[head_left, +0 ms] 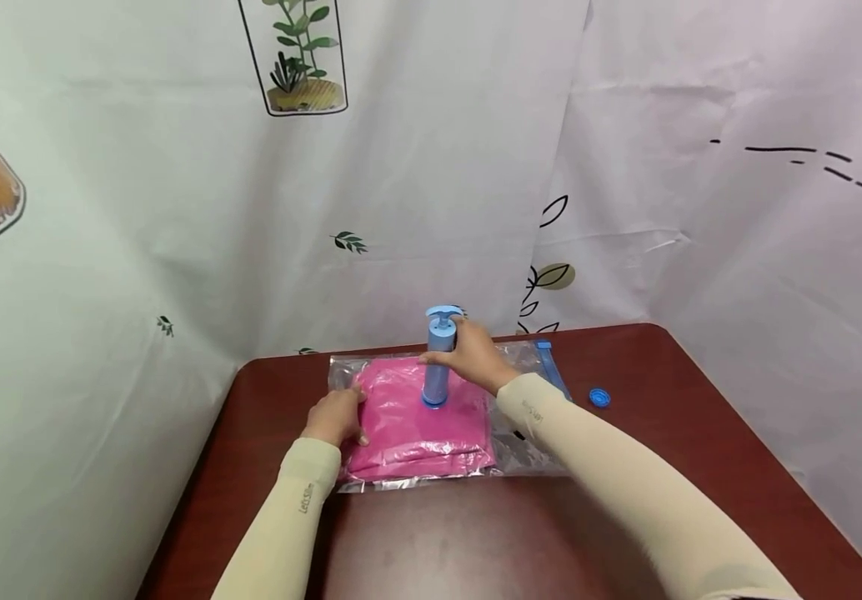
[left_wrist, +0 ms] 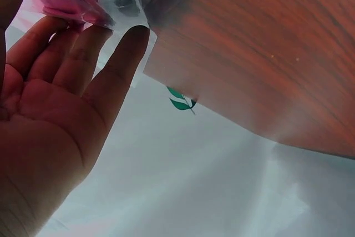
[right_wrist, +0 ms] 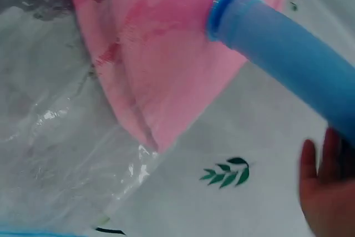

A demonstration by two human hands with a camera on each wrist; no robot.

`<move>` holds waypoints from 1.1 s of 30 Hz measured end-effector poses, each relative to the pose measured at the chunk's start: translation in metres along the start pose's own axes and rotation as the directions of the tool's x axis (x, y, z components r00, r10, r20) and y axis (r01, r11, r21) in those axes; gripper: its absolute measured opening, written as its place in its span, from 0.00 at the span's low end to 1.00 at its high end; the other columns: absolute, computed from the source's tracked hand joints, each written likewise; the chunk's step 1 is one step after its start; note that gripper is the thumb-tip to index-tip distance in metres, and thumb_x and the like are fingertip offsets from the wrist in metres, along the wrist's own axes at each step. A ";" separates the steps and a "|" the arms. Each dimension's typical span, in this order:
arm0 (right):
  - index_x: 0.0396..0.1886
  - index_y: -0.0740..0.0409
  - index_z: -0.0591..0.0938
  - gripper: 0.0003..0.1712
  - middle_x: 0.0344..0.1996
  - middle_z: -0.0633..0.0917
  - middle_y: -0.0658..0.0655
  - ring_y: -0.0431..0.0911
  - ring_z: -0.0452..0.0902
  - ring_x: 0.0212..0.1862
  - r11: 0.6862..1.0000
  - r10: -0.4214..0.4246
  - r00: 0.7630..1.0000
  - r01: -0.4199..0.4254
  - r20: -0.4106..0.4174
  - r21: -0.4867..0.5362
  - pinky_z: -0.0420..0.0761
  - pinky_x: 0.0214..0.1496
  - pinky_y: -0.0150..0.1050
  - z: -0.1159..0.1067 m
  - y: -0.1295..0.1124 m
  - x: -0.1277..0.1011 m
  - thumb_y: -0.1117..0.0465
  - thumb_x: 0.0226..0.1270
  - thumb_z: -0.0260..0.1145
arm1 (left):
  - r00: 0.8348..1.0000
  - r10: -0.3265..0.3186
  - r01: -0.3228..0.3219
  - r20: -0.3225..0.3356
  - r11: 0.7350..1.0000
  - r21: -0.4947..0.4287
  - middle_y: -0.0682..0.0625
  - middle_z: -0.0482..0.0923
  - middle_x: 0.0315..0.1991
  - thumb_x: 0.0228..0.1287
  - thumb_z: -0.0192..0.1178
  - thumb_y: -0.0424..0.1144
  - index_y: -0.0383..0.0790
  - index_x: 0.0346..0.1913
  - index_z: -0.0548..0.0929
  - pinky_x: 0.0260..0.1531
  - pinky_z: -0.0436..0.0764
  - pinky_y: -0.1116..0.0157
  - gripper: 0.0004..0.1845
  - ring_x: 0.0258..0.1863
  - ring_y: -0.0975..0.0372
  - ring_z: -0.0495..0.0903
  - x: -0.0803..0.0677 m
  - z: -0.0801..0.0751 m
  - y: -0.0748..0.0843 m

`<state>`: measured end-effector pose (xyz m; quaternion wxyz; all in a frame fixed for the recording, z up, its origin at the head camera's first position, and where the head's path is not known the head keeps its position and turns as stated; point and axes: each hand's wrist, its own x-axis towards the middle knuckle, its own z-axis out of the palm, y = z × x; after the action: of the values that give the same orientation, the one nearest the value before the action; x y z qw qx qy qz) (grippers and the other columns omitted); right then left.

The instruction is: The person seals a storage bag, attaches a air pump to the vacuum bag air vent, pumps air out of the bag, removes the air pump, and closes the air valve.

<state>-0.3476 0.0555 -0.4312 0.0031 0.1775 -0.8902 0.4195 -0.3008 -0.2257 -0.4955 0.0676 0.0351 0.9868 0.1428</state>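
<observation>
A clear vacuum storage bag (head_left: 517, 452) lies flat on the table with a folded pink cloth (head_left: 416, 429) inside it. On top of the cloth stands a blue hand pump (head_left: 437, 379), nearly upright, its base on the bag. My right hand (head_left: 476, 358) grips the pump's barrel below the T-shaped handle; the right wrist view shows the barrel (right_wrist: 288, 54) reaching from the bag to the fingers. At the bag's left edge rests my left hand (head_left: 335, 417). Its fingers (left_wrist: 119, 62) are fairly straight and touch the plastic in the left wrist view.
A round blue cap (head_left: 599, 397) lies on the dark red table (head_left: 709, 467), right of the bag. The bag's blue zip strip (head_left: 551, 367) runs along its right end. White printed sheets (head_left: 431, 183) hang behind the table and at both sides.
</observation>
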 end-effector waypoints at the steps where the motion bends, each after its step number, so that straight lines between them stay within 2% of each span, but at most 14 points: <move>1: 0.86 0.65 0.70 0.51 0.76 0.84 0.67 0.62 0.84 0.75 0.998 -0.002 0.999 -0.001 0.047 0.062 0.86 0.77 0.58 -0.004 -0.001 0.001 0.47 0.75 0.82 | 1.000 0.000 0.000 0.002 1.000 -0.002 0.30 0.85 0.71 0.50 0.91 0.38 0.38 0.77 0.84 0.61 0.88 0.34 0.48 0.61 0.37 0.87 0.000 0.000 0.000; 3: 0.87 0.61 0.70 0.46 0.81 0.80 0.66 0.64 0.78 0.81 0.985 -0.022 0.990 -0.002 0.139 0.171 0.80 0.82 0.60 -0.016 -0.005 0.002 0.56 0.77 0.80 | 1.000 -0.001 0.001 0.005 1.000 -0.008 0.30 0.84 0.72 0.50 0.92 0.38 0.38 0.77 0.83 0.63 0.88 0.33 0.48 0.64 0.36 0.87 0.000 -0.001 -0.001; 6: 0.85 0.60 0.73 0.41 0.83 0.78 0.64 0.63 0.73 0.85 0.948 -0.076 0.968 -0.004 0.240 0.317 0.75 0.87 0.60 -0.033 -0.009 0.005 0.70 0.76 0.75 | 1.000 -0.004 0.004 0.003 1.000 -0.007 0.30 0.84 0.72 0.50 0.92 0.38 0.38 0.77 0.83 0.64 0.88 0.33 0.49 0.64 0.37 0.87 -0.001 0.000 0.000; 8: 0.82 0.64 0.77 0.37 0.81 0.81 0.65 0.63 0.76 0.83 0.948 -0.116 0.954 0.023 0.276 0.316 0.77 0.86 0.57 -0.039 -0.009 0.008 0.73 0.76 0.74 | 1.000 -0.008 0.008 0.002 1.000 -0.007 0.30 0.85 0.71 0.50 0.92 0.38 0.38 0.77 0.83 0.63 0.88 0.34 0.49 0.62 0.37 0.87 -0.002 0.000 0.000; 10: 0.79 0.65 0.80 0.34 0.77 0.85 0.64 0.60 0.81 0.80 0.960 -0.127 0.950 0.047 0.285 0.274 0.80 0.83 0.54 -0.040 -0.007 0.009 0.71 0.75 0.76 | 1.000 -0.008 0.008 0.005 1.000 -0.005 0.30 0.86 0.70 0.50 0.92 0.38 0.38 0.77 0.84 0.62 0.89 0.34 0.48 0.60 0.38 0.88 -0.003 0.000 0.001; 13: 0.76 0.63 0.83 0.35 0.68 0.91 0.63 0.56 0.88 0.69 0.984 -0.116 0.969 0.082 0.219 0.161 0.87 0.75 0.51 -0.037 -0.005 0.007 0.64 0.71 0.83 | 1.000 -0.003 0.003 0.009 1.000 -0.010 0.30 0.85 0.71 0.50 0.92 0.38 0.38 0.77 0.83 0.63 0.88 0.34 0.48 0.61 0.38 0.87 -0.004 -0.001 0.002; 16: 0.71 0.60 0.84 0.38 0.58 0.93 0.61 0.53 0.90 0.59 0.994 -0.076 0.992 0.068 0.102 0.085 0.90 0.67 0.53 -0.033 -0.003 0.004 0.58 0.64 0.89 | 1.000 0.007 -0.007 0.004 1.000 -0.012 0.30 0.85 0.71 0.50 0.91 0.38 0.37 0.77 0.83 0.63 0.88 0.34 0.48 0.62 0.37 0.87 -0.004 -0.001 0.002; 19: 0.69 0.59 0.82 0.40 0.56 0.91 0.60 0.53 0.89 0.56 0.998 -0.032 0.999 0.032 0.010 0.057 0.90 0.63 0.54 -0.027 -0.002 0.003 0.52 0.63 0.91 | 1.000 0.004 -0.004 0.004 1.000 -0.006 0.30 0.85 0.71 0.50 0.91 0.38 0.37 0.77 0.83 0.63 0.88 0.34 0.48 0.61 0.38 0.87 -0.004 0.000 0.000; 21: 0.71 0.58 0.80 0.42 0.59 0.90 0.61 0.54 0.88 0.60 0.997 -0.012 1.000 0.012 -0.007 0.072 0.89 0.66 0.54 -0.025 -0.001 0.003 0.49 0.65 0.90 | 1.000 -0.001 0.001 0.000 1.000 0.000 0.30 0.86 0.69 0.50 0.91 0.38 0.37 0.76 0.84 0.62 0.89 0.34 0.48 0.59 0.39 0.87 -0.004 0.000 -0.002; 23: 0.77 0.59 0.77 0.43 0.67 0.88 0.62 0.57 0.86 0.68 0.990 -0.010 0.999 0.006 0.030 0.139 0.88 0.71 0.55 -0.026 0.002 0.003 0.51 0.69 0.87 | 1.000 -0.002 0.002 -0.003 1.000 0.000 0.31 0.86 0.69 0.50 0.91 0.38 0.37 0.76 0.84 0.61 0.89 0.34 0.47 0.59 0.39 0.87 -0.003 0.001 -0.003; 25: 0.85 0.59 0.72 0.45 0.77 0.83 0.63 0.61 0.80 0.78 0.968 -0.036 0.993 0.007 0.112 0.250 0.82 0.80 0.59 -0.032 0.005 0.005 0.58 0.74 0.83 | 1.000 0.003 -0.003 -0.007 1.000 -0.001 0.31 0.86 0.69 0.50 0.91 0.39 0.37 0.76 0.84 0.62 0.89 0.34 0.47 0.60 0.39 0.88 -0.002 0.001 -0.004; 28: 0.87 0.61 0.71 0.43 0.84 0.77 0.65 0.65 0.71 0.86 0.932 -0.098 0.963 0.001 0.250 0.363 0.74 0.87 0.64 -0.043 0.009 0.010 0.69 0.77 0.76 | 1.000 0.011 -0.011 -0.009 1.000 -0.001 0.31 0.86 0.70 0.50 0.92 0.39 0.37 0.76 0.84 0.62 0.89 0.33 0.47 0.61 0.39 0.88 -0.001 0.001 -0.004; 31: 0.84 0.64 0.75 0.38 0.83 0.78 0.67 0.66 0.70 0.86 0.926 -0.139 0.936 0.007 0.323 0.378 0.71 0.89 0.62 -0.049 0.009 0.016 0.72 0.77 0.74 | 1.000 0.010 -0.010 -0.006 1.000 0.000 0.31 0.87 0.69 0.49 0.92 0.39 0.37 0.75 0.84 0.61 0.89 0.34 0.47 0.60 0.39 0.88 -0.001 0.001 -0.003; 33: 0.80 0.64 0.79 0.35 0.78 0.83 0.66 0.63 0.76 0.83 0.942 -0.142 0.936 0.028 0.321 0.335 0.75 0.87 0.58 -0.050 0.008 0.019 0.70 0.76 0.76 | 1.000 0.006 -0.006 -0.004 1.000 -0.004 0.31 0.87 0.68 0.50 0.91 0.38 0.37 0.76 0.84 0.60 0.89 0.35 0.47 0.59 0.39 0.88 -0.001 0.003 -0.004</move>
<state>-0.3750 0.0913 -0.4018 -0.1619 0.2842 -0.7872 0.5229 -0.2999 -0.2287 -0.4989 0.0654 0.0377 0.9865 0.1450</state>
